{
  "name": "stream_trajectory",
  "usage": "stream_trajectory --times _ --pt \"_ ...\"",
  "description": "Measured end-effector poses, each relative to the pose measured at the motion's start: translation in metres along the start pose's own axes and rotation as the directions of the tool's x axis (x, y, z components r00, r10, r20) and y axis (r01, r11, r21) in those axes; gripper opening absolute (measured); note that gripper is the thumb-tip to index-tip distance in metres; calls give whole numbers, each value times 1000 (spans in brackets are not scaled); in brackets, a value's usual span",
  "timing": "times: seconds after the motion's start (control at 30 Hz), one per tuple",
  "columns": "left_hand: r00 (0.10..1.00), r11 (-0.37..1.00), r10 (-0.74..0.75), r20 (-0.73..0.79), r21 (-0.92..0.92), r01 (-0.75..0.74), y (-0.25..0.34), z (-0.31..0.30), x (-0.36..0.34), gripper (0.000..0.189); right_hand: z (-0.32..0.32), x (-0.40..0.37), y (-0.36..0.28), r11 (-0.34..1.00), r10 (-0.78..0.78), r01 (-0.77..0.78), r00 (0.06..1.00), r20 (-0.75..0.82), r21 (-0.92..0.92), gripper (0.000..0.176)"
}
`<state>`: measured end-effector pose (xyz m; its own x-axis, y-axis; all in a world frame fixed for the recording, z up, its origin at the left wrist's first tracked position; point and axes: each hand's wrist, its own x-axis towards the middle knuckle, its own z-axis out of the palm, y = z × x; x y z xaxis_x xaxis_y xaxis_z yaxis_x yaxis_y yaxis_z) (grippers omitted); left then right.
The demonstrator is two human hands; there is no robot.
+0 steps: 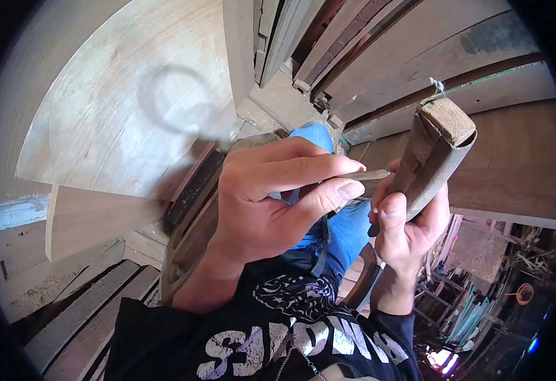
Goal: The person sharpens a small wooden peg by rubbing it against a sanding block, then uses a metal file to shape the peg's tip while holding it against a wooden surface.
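My left hand (278,184) is closed, pinching a thin, pale stick (370,175) between thumb and fingertips. The stick tapers to a point like a pencil, and its point is close to my right hand (414,222). Wrapped around a sanding block (433,152), my right hand holds it tilted up, thumb along its side. Brown sheet that looks like sandpaper is folded around the block, and the bare end shows a rough, fibrous core. A pale wisp hangs off its top corner. The lower part of the block is hidden by my fingers.
A large, pale curved wooden panel (132,95) stands at the left, with a board (100,219) below it. Planks (417,57) lean at the upper right. My jeans-clad knee (316,134) shows beneath my hands. Cluttered racks (475,317) and a coiled orange cord (523,293) are at the lower right.
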<state>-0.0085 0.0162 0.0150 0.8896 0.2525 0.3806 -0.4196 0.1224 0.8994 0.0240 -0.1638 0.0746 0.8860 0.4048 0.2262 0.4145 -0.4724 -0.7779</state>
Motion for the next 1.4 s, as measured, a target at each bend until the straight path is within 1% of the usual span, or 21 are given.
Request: stream_trajectory --times 0.13,0.23,0.3,0.33,0.37,0.43,0.5,0.57,0.6,0.63,0.7,0.8,0.9,1.03,1.07,1.1,1.17,1.27,1.3,1.37,1.4 --pt "998 999 -35 -48 -32 33 -2 1 -1 14 2 0 3 999 -42 41 999 30 17 57" --pt "995 997 -71 -75 -32 69 -4 2 -3 11 6 1 0 998 -62 62 998 -24 -10 65" --pt "993 995 -98 -73 -41 95 -2 2 -3 9 1 1 -3 999 -16 18 999 47 -45 69" --pt "991 993 -114 -74 -31 112 -2 2 -3 9 8 4 -6 994 -38 37 999 -8 -106 69" --pt "989 991 -130 -75 -21 129 -2 2 -2 9 6 4 -6 994 -38 37 999 -7 -106 69" --pt "992 994 -109 -71 16 110 -1 0 -1 8 3 2 -7 986 -64 64 998 3 -151 54" --pt "994 994 -89 -67 55 92 -2 1 -1 8 2 -2 -10 984 -52 55 998 20 -170 57" --pt "986 995 -60 -154 74 72 -4 5 -2 8 2 -6 -13 946 -48 55 998 29 -318 57" --pt "986 995 -61 -156 74 73 -4 4 -2 8 3 -7 -15 919 -56 68 997 44 -388 55" --pt "994 990 -43 -105 128 57 -3 1 -1 9 2 -2 -16 886 -103 139 989 104 -442 52" --pt "998 982 -33 -56 183 42 -5 1 -2 9 4 -2 -13 863 -66 106 993 99 -494 49" --pt "984 976 3 -176 214 35 -13 15 -4 2 9 8 -12 866 -78 107 994 80 -489 47" --pt "986 973 -6 -165 226 44 -14 16 -5 2 8 10 -13 849 -91 131 991 101 -512 46" --pt "989 974 -9 -144 223 42 -17 23 -8 3 0 2 -3 873 -36 72 996 84 -483 45" --pt "983 978 59 -174 209 -22 -23 28 -9 3 0 8 -5 862 -64 107 993 103 -496 44" --pt "986 979 56 -155 200 -24 -21 28 -8 3 0 13 -7 848 -88 137 989 119 -512 44" --pt "984 955 -25 -176 285 75 -15 24 -6 3 2 12 -6 838 -136 187 981 135 -513 42" --pt "984 958 -31 -173 275 78 -11 24 -10 3 2 5 4 849 -226 260 966 130 -459 41" --pt "991 959 -24 -133 278 60 -10 25 -8 3 4 9 3 859 -200 233 972 119 -455 41" --pt "989 962 41 -142 272 0 -15 31 -10 3 3 15 -5 860 -121 173 983 137 -480 42" --pt "983 952 25 -181 303 32 -14 30 -9 3 2 13 -6 862 -111 171 982 152 -476 42"
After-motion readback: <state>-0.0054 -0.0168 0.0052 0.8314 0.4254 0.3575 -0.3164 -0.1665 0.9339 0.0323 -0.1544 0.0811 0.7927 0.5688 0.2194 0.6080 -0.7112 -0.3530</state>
